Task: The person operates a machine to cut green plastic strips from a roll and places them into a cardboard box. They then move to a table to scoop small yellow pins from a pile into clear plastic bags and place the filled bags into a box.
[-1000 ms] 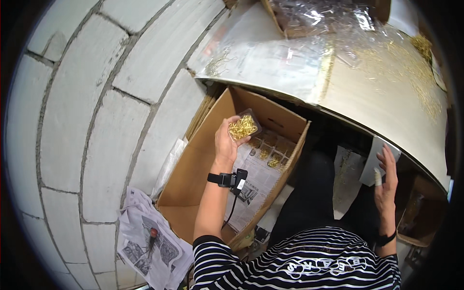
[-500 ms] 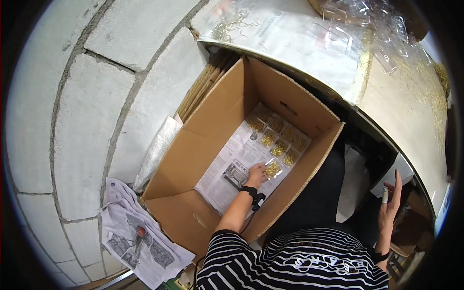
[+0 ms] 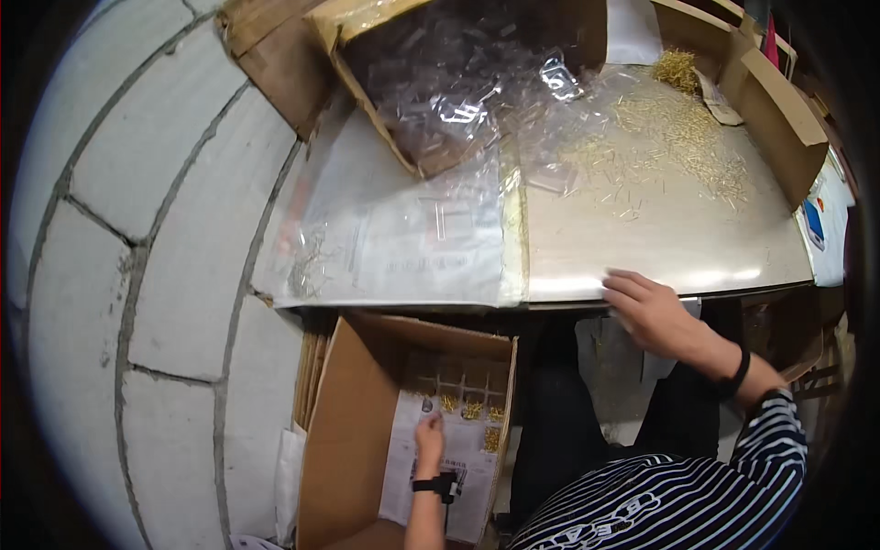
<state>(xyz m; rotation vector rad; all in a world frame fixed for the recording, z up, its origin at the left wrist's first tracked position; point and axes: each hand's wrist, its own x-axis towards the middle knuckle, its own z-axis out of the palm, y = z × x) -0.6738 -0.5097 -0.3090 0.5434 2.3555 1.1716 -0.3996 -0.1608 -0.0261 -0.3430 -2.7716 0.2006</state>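
My left hand (image 3: 429, 434) is down inside a deep cardboard box (image 3: 344, 440), over the newspaper (image 3: 401, 449) lining its bottom. Its fingers are small and blurred, so whether they hold anything is unclear. Just beyond them lie clear plastic packets (image 3: 472, 411) of gold-coloured pins, set in rows. Another such packet (image 3: 491, 441) lies nearer, by the box's right wall. At the table's front edge my right hand (image 3: 653, 316) hovers with fingers stretched out and nothing visible in it, slightly smeared by motion.
Loose gold pins (image 3: 678, 137) spread over the table (image 3: 596, 238), with a denser heap (image 3: 676, 71) at the back. A tipped carton (image 3: 403, 147) spills clear plastic cases (image 3: 458, 110) onto the tabletop. A block wall (image 3: 174, 293) stands on the left. A phone (image 3: 813, 225) lies far right.
The view has swung up toward the table. My left hand has left the nearest packet and moved left of the packet row. My right hand has risen to the table edge.
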